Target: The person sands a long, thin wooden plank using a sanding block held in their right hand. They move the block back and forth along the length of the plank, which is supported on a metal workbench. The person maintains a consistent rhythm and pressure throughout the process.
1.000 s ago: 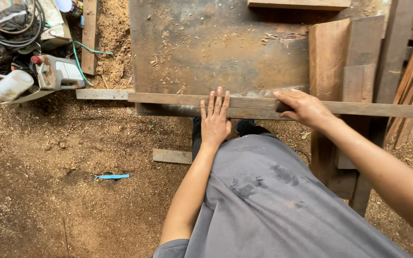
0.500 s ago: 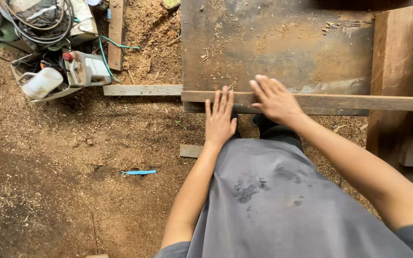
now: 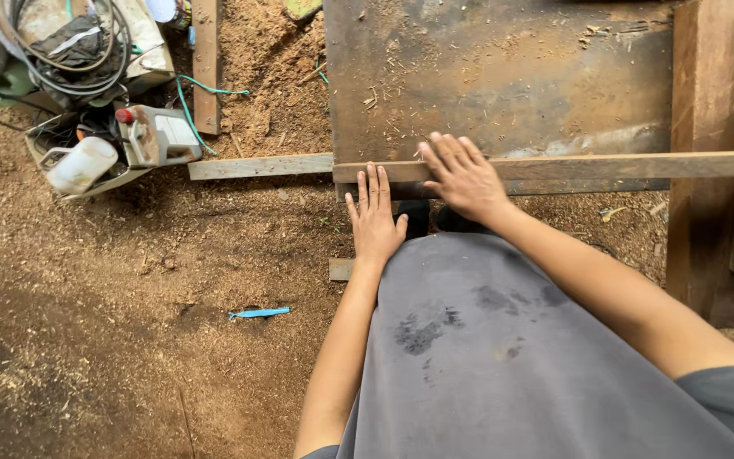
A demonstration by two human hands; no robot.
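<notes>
- Wooden batten (image 3: 605, 165) lies flat across the near edge of the metal table (image 3: 503, 76), running right from under both sets of fingers.
- Left hand (image 3: 374, 219) and right hand (image 3: 462, 177) press it flat, fingers spread, gripping nothing.
- Risk, I'd judge: uneven pressure could let it slip off the edge.
- Crate (image 3: 95, 174), well left of the fingers, holds a white jug (image 3: 82, 164) and a grey canister (image 3: 159, 136).

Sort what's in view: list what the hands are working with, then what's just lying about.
In hand:
- long wooden strip, under the left hand and right hand
- dark metal table it lies across

Lying about:
- white jug
- coiled cables
- blue scrap
- green cord
- upright plank
- stacked boards
</notes>
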